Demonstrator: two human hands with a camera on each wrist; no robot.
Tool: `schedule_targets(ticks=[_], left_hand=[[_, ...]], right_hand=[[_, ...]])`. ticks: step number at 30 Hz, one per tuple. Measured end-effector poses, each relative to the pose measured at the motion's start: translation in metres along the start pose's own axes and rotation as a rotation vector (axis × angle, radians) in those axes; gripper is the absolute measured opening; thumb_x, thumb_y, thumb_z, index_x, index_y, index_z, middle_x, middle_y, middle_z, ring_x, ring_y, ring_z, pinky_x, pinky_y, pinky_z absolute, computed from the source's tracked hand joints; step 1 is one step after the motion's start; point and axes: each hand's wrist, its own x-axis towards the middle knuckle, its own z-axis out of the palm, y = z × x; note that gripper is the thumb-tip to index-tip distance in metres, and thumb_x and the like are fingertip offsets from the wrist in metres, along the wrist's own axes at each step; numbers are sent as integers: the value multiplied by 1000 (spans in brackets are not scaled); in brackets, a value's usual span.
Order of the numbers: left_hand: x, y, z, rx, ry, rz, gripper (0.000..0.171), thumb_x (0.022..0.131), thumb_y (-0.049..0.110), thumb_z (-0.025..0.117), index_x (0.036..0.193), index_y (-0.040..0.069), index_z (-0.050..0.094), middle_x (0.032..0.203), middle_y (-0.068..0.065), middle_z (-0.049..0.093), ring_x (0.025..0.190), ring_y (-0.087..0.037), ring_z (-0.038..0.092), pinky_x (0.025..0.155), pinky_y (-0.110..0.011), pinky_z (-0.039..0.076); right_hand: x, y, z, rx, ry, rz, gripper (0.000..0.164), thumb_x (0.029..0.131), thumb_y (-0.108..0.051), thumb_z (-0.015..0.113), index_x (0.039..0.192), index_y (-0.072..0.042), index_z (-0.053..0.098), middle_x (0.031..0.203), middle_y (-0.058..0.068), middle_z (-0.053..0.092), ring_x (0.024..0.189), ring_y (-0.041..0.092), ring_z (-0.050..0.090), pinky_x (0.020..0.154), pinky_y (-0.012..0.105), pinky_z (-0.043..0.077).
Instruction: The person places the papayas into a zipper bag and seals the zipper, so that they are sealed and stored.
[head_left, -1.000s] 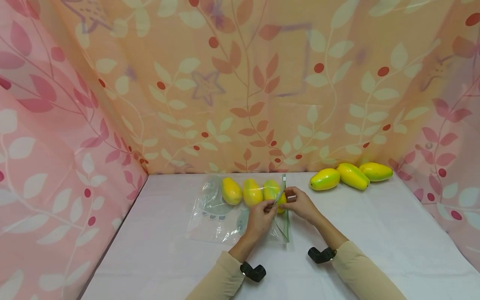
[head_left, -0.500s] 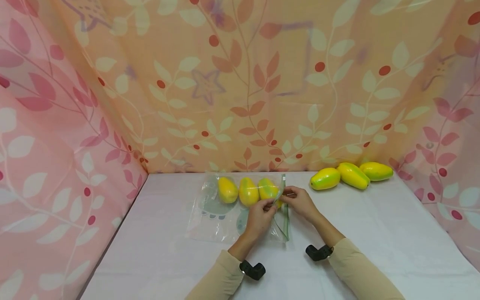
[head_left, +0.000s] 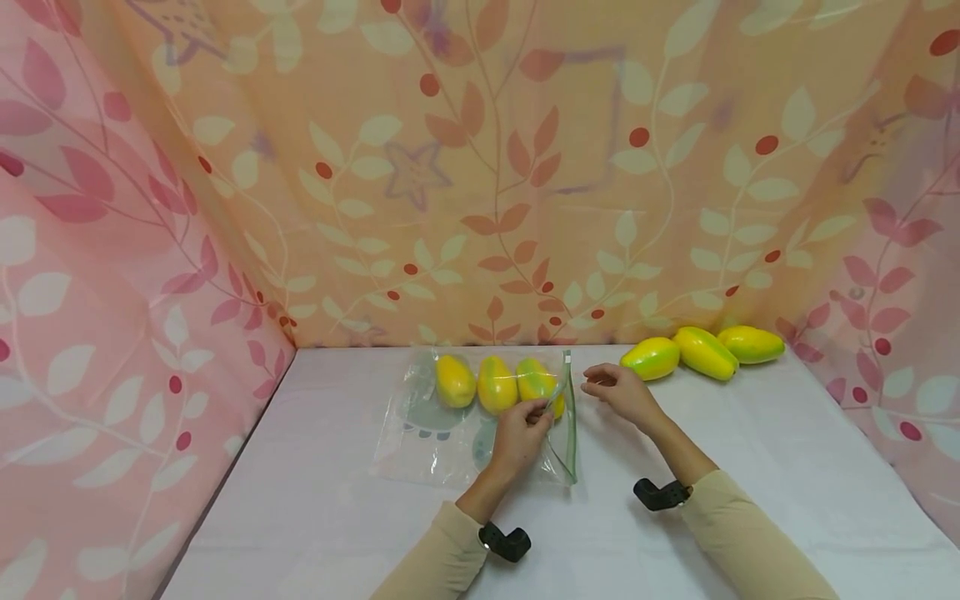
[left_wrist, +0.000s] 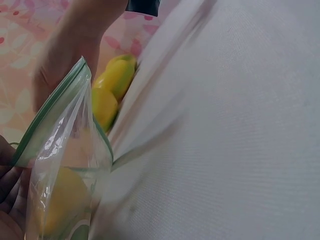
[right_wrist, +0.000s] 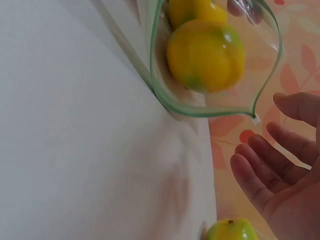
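Note:
My left hand (head_left: 520, 437) pinches the upper lip of a clear zip bag (head_left: 450, 454) with a green edge, keeping its mouth apart toward the right. Inside lie several yellow-green, papaya-like fruits (head_left: 455, 382), most in a row along the far side. The right wrist view looks into the bag's mouth at a rounded fruit (right_wrist: 206, 56). My right hand (head_left: 626, 398) holds nothing; its fingers are loosely bent, just right of the bag's edge. In the left wrist view, the fingers of the left hand (left_wrist: 12, 195) grip the lip beside the green zip (left_wrist: 50, 107).
Three more of the same fruits (head_left: 705, 352) lie together at the table's far right, beyond the right hand. White cloth covers the table (head_left: 300, 517). Patterned curtains (head_left: 495, 167) hang close behind it and at both sides.
My right hand has let go of the bag's edge and drawn back to the right. The fruits in the bag shifted slightly left. The left hand stays on the lip.

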Motion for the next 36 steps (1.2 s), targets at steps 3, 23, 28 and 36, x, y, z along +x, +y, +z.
schedule_targets(ticks=[3, 23, 28, 36], left_hand=[[0, 0, 0, -7, 6, 0, 24, 90, 9, 66, 112, -2, 70, 97, -11, 73, 79, -6, 61, 71, -15, 53], [-1, 1, -2, -40, -18, -48, 27, 92, 12, 65, 116, 0, 68, 103, -9, 72, 82, -7, 60, 73, -17, 53], [0, 0, -2, -41, -8, -23, 26, 92, 11, 65, 114, -1, 69, 100, -10, 73, 80, -8, 61, 72, -17, 53], [1, 0, -1, -43, -7, -28, 26, 92, 12, 66, 114, -1, 69, 99, -10, 72, 79, -7, 59, 71, -16, 52]], right_hand=[[0, 2, -6, -48, 4, -11, 41, 93, -26, 66, 123, 2, 61, 114, 18, 67, 97, 25, 60, 80, 30, 55], [-8, 10, -48, -267, 57, -116, 34, 92, -17, 64, 119, 4, 63, 116, 22, 65, 103, 35, 60, 88, 47, 54], [-6, 8, -62, -311, 35, -95, 37, 92, -16, 64, 122, 5, 61, 120, 24, 62, 109, 39, 56, 91, 51, 52], [3, 8, -79, -426, 6, -94, 40, 89, -12, 66, 124, 5, 59, 124, 28, 56, 114, 44, 52, 96, 57, 47]])
